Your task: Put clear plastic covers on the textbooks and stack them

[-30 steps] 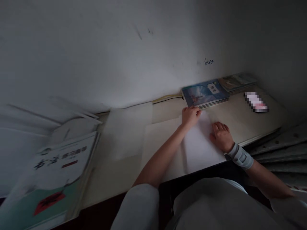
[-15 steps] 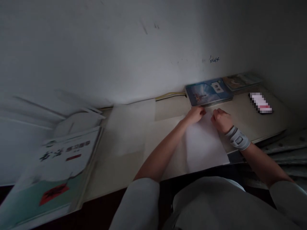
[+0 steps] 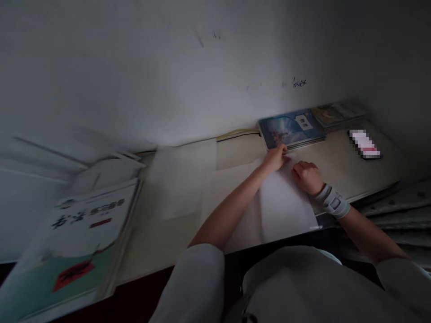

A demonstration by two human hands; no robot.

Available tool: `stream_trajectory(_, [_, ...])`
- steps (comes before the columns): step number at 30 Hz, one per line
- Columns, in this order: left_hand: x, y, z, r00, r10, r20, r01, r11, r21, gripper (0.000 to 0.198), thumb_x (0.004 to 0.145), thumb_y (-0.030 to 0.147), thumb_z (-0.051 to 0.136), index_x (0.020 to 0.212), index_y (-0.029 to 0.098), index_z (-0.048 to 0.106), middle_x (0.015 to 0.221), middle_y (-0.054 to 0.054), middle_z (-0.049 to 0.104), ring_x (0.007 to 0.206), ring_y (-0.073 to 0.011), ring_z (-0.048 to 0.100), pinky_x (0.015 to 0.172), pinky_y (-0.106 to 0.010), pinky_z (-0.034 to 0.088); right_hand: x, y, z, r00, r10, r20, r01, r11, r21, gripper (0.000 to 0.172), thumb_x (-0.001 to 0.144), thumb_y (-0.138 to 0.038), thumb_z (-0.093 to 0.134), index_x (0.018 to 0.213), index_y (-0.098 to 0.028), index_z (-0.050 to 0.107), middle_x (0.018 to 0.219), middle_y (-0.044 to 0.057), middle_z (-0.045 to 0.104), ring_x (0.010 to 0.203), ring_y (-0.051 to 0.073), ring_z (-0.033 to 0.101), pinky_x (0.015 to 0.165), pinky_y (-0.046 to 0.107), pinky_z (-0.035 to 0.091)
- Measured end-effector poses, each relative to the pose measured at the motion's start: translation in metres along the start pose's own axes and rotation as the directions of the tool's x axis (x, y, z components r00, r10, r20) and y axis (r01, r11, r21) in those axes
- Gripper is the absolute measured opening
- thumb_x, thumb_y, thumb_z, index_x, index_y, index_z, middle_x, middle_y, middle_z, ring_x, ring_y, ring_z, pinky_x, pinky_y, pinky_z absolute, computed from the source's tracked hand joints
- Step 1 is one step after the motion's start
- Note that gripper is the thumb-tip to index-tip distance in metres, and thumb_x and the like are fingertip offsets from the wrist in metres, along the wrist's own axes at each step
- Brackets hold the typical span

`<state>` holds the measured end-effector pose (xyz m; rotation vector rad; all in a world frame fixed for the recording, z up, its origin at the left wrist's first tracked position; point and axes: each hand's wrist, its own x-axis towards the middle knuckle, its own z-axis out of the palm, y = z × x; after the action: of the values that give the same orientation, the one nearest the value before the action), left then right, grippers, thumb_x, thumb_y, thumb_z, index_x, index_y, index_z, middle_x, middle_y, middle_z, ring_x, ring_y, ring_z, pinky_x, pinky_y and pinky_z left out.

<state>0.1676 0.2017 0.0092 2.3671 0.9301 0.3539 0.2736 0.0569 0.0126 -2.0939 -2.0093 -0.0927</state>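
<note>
A white sheet of paper [image 3: 284, 206] lies on the desk in front of me, its near edge at the desk's front edge. My left hand [image 3: 275, 158] is closed at the sheet's far left corner, thumb and fingers pinching the paper just below the blue book. On the sheet's right edge rests my right hand [image 3: 308, 178], its fingers curled together against the paper. A grey band [image 3: 333, 200] wraps the right wrist. More pale sheets [image 3: 183, 177] lie flat to the left, partly behind my left forearm.
Blue-covered books [image 3: 291, 128] are stacked against the wall, with further books [image 3: 338, 112] beside them. A phone [image 3: 365, 144] with a blurred screen lies at the right. Large green-and-white books [image 3: 84, 242] fill the desk's left end. A cable [image 3: 235, 133] runs along the wall.
My right hand has slid a little down along the paper's right edge, toward me. The left hand has shifted slightly and its fingers point more upward. The view has moved slightly.
</note>
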Motion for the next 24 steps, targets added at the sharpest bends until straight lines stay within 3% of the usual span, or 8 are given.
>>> stream_trajectory(3, [0.01, -0.008, -0.017, 0.987, -0.008, 0.163, 0.008, 1.0, 0.001, 0.01, 0.068, 0.023, 0.069, 0.071, 0.015, 0.065, 0.066, -0.001, 0.063, 0.07, -0.0169, 0.059, 0.064, -0.026, 0.04, -0.019, 0.015, 0.004, 0.988, 0.058, -0.145, -0.031, 0.983, 0.179, 0.029, 0.093, -0.033, 0.043, 0.099, -0.015, 0.064, 0.104, 0.014, 0.065, 0.099, 0.024, 0.058, 0.087, 0.035, 0.043])
stream_trajectory(6, [0.015, -0.014, -0.034, 0.974, -0.014, 0.228, 0.025, 0.999, -0.044, 0.022, 0.07, 0.033, 0.067, 0.059, 0.016, 0.058, 0.051, 0.004, 0.048, 0.056, -0.0129, 0.049, 0.056, -0.025, 0.031, -0.04, 0.038, 0.006, 0.923, 0.263, -0.279, -0.118, 0.887, 0.446, 0.039, 0.091, -0.044, 0.044, 0.111, -0.014, 0.059, 0.111, 0.017, 0.063, 0.104, 0.026, 0.058, 0.087, 0.04, 0.048])
stream_trajectory(10, [0.01, -0.016, -0.042, 0.982, -0.016, 0.189, 0.053, 0.98, -0.191, 0.029, 0.073, 0.041, 0.065, 0.06, 0.017, 0.053, 0.052, 0.005, 0.045, 0.053, -0.0098, 0.042, 0.053, -0.024, 0.026, -0.062, 0.053, 0.001, 0.921, 0.387, -0.042, -0.221, 0.609, 0.762, 0.048, 0.086, -0.057, 0.047, 0.111, -0.017, 0.058, 0.093, 0.013, 0.07, 0.083, 0.023, 0.067, 0.073, 0.038, 0.054])
stream_trajectory(15, [0.004, -0.011, -0.023, 0.992, -0.122, -0.018, 0.117, 0.98, -0.163, 0.032, 0.075, 0.039, 0.067, 0.059, 0.018, 0.05, 0.054, 0.004, 0.046, 0.057, -0.0107, 0.045, 0.055, -0.024, 0.031, -0.07, 0.048, -0.019, 0.936, 0.166, 0.312, -0.353, 0.4, 0.846, 0.035, 0.081, -0.054, 0.055, 0.085, -0.02, 0.062, 0.068, 0.003, 0.069, 0.059, 0.018, 0.064, 0.058, 0.032, 0.053])
stream_trajectory(17, [0.004, -0.004, -0.014, 0.984, -0.153, -0.09, 0.147, 0.987, -0.066, 0.027, 0.078, 0.038, 0.066, 0.064, 0.018, 0.055, 0.061, 0.001, 0.054, 0.065, -0.0139, 0.053, 0.062, -0.026, 0.038, -0.066, 0.05, -0.024, 0.92, 0.159, 0.358, -0.39, 0.447, 0.805, 0.031, 0.082, -0.048, 0.052, 0.072, -0.02, 0.06, 0.06, 0.001, 0.066, 0.053, 0.016, 0.061, 0.054, 0.029, 0.05])
stream_trajectory(20, [-0.001, 0.01, -0.009, 0.97, -0.082, -0.228, 0.099, 0.993, 0.065, 0.016, 0.085, 0.031, 0.06, 0.092, 0.017, 0.062, 0.094, -0.008, 0.066, 0.092, -0.0206, 0.06, 0.081, -0.032, 0.045, -0.057, 0.057, -0.025, 0.92, 0.266, 0.288, -0.39, 0.694, 0.605, 0.027, 0.08, -0.035, 0.05, 0.059, -0.02, 0.058, 0.054, 0.001, 0.064, 0.054, 0.014, 0.06, 0.057, 0.026, 0.046])
stream_trajectory(22, [-0.015, 0.015, -0.014, 0.954, 0.06, -0.294, -0.017, 0.989, 0.147, 0.032, 0.087, 0.027, 0.057, 0.118, 0.017, 0.055, 0.124, -0.014, 0.058, 0.118, -0.024, 0.052, 0.098, -0.036, 0.04, -0.053, 0.06, -0.022, 0.922, 0.278, 0.271, -0.38, 0.788, 0.484, 0.028, 0.079, -0.029, 0.049, 0.054, -0.019, 0.057, 0.053, 0.001, 0.063, 0.055, 0.014, 0.06, 0.061, 0.025, 0.044])
stream_trajectory(24, [-0.04, 0.011, -0.021, 0.941, 0.175, -0.289, -0.109, 0.967, 0.232, 0.048, 0.09, 0.031, 0.053, 0.134, 0.017, 0.043, 0.145, -0.017, 0.042, 0.137, -0.028, 0.034, 0.111, -0.044, 0.028, -0.053, 0.062, -0.017, 0.914, 0.302, 0.271, -0.4, 0.784, 0.475, 0.025, 0.079, -0.029, 0.049, 0.058, -0.019, 0.058, 0.054, 0.001, 0.064, 0.054, 0.013, 0.06, 0.061, 0.026, 0.045])
